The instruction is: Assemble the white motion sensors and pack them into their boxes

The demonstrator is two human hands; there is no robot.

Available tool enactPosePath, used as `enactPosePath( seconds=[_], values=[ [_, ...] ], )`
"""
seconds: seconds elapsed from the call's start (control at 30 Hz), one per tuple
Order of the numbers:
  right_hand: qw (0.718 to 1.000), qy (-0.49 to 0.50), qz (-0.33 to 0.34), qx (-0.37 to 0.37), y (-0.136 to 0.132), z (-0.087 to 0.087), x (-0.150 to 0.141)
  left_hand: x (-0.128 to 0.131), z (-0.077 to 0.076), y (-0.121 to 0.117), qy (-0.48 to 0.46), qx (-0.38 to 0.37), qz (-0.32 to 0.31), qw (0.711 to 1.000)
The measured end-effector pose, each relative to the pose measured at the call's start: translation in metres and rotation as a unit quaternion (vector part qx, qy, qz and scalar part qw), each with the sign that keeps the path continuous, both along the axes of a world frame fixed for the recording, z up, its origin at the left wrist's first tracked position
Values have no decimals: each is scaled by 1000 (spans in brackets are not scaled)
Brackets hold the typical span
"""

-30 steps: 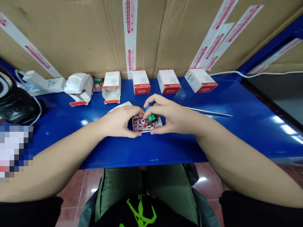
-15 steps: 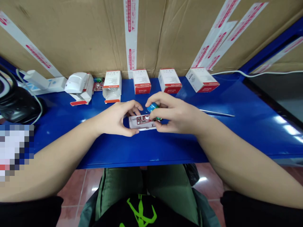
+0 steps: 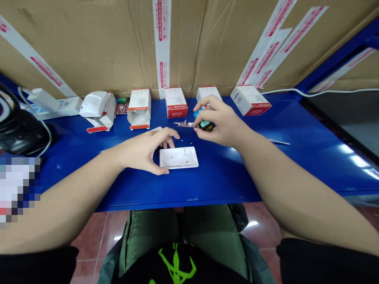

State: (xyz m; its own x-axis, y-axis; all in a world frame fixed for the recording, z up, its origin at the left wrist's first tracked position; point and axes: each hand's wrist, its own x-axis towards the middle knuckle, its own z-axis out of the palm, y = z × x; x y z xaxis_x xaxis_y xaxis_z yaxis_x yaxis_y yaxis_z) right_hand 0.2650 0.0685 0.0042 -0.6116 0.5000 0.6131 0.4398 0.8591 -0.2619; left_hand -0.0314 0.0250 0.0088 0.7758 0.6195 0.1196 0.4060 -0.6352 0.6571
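Observation:
My right hand [image 3: 220,120] is raised over the blue table and pinches a red circuit board [image 3: 186,124], seen nearly edge-on, with a green component [image 3: 205,125] at its end. A blue part [image 3: 197,114] shows behind those fingers. Below lies a white plastic casing [image 3: 179,157], flat on the table. My left hand [image 3: 143,152] cups its left end, with the thumb at the edge and the fingers apart. A sheet of white paper [image 3: 156,128] peeks out beyond the left fingers. Several tiny bits [image 3: 186,141] lie on the table between the board and casing.
Several white-and-red boxes [image 3: 176,102] line the table's back edge against taped cardboard cartons [image 3: 89,43]. A white detector [image 3: 94,104] and a small red board [image 3: 121,108] stand among them. A thin screwdriver shaft [image 3: 278,142] lies right; a black object [image 3: 17,128] sits left.
The circuit board has come out of the white casing and risen toward the back in my right hand. The casing now lies bare on the table beside my left hand.

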Motion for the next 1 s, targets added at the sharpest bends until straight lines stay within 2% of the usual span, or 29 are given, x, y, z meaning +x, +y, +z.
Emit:
enactPosePath(
  seconds=[0.2,0.37,0.47,0.67,0.8,1.0],
  values=[
    [999,-13,38,29,10,-16,-20,0,8,-1,8,56,1,998],
    [992,-129,10,9,17,-20,-22,-5,17,6,63,172,62,981],
    [986,-167,-23,15,16,-18,-22,-11,19,12,123,202,96,967],
    [977,-188,-99,19,12,-13,-23,-20,21,14,218,147,155,952],
    [975,-195,-107,-17,11,-10,-22,-21,23,12,231,94,172,953],
    [977,-178,-106,-43,9,-11,-23,-21,25,13,239,65,170,954]
  ],
)
